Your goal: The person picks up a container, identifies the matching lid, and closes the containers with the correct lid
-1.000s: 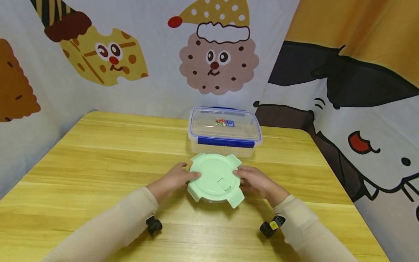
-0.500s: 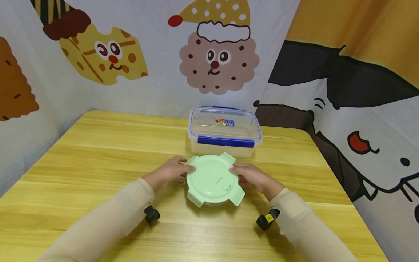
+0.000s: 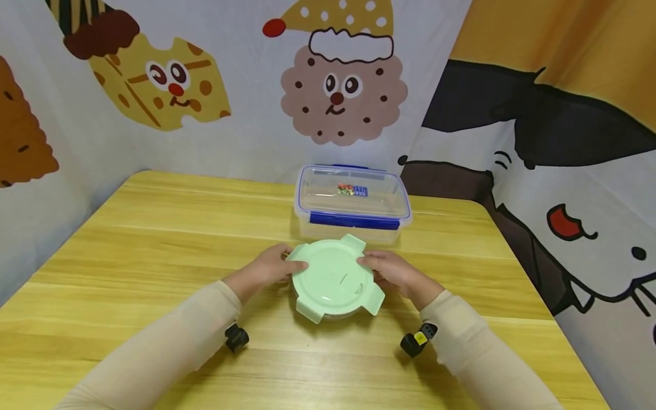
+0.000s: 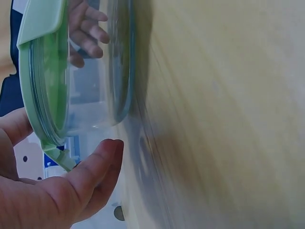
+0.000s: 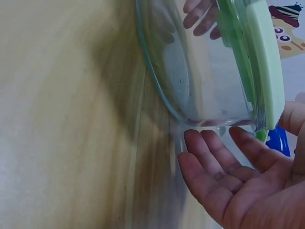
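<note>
A round glass food container stands in front of me, its pale green lid (image 3: pixel 325 279) on top and the lid's several side flaps sticking outward. My left hand (image 3: pixel 266 266) grips its left side, thumb on the lid. In the left wrist view the fingers lie around a flap (image 4: pixel 59 157), beside the clear bowl (image 4: pixel 90 105). On the right side my right hand (image 3: pixel 400 273) holds the lid's edge, thumb on top. Its fingers (image 5: pixel 209 162) curve up along the glass wall in the right wrist view. The bowl's base sits close over the table.
Behind the round container stands a clear rectangular box (image 3: pixel 353 199) with blue clips, its lid on. The wooden table (image 3: pixel 154 239) reaches back to a cartoon-printed cloth (image 3: pixel 246 148) hanging behind and at both sides.
The green lid has turned a little counterclockwise, its far flaps shifting left and its near ones right. Both hands have moved slightly left and away from me with it.
</note>
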`<state>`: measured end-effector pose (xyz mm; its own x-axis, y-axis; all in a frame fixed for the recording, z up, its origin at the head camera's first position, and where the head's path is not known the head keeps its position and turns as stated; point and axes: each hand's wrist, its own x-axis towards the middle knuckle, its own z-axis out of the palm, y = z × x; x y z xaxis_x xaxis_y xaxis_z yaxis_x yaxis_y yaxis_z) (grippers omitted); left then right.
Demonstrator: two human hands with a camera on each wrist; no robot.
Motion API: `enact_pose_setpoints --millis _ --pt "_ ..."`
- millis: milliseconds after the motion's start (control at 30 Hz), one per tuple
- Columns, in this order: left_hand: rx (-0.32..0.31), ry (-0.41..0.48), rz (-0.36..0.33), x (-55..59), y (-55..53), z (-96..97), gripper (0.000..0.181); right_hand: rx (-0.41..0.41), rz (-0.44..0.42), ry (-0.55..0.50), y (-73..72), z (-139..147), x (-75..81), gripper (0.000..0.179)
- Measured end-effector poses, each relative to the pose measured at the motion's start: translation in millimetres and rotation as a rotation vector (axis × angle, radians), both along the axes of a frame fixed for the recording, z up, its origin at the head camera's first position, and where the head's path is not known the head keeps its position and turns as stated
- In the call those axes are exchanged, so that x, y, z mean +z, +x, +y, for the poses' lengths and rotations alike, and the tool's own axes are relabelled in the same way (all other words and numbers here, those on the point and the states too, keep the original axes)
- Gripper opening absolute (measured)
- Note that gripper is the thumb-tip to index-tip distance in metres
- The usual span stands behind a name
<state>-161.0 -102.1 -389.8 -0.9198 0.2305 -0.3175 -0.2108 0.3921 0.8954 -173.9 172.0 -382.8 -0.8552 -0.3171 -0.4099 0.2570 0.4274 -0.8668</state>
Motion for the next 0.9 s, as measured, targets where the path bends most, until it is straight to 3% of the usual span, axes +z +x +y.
enact_pose_setpoints --millis 100,333,533,900 --pt "0.0 -0.005 0.007 2.3 1.9 0.9 0.043 -0.016 -0.003 0.002 2.5 0.0 1.2 0.05" --pt "0.005 -0.033 0.02 6.6 3.6 4.1 0.042 -0.028 0.008 0.019 15.7 3.7 7.5 0.059" --pt "-0.011 -0.017 0.03 8.8 5.0 3.4 0.043 -0.014 0.012 -0.017 28.8 6.4 8.6 0.054" --pt "-0.033 -0.047 0.021 7.3 6.7 2.3 0.038 -0.026 0.018 -0.051 30.1 6.0 0.7 0.045"
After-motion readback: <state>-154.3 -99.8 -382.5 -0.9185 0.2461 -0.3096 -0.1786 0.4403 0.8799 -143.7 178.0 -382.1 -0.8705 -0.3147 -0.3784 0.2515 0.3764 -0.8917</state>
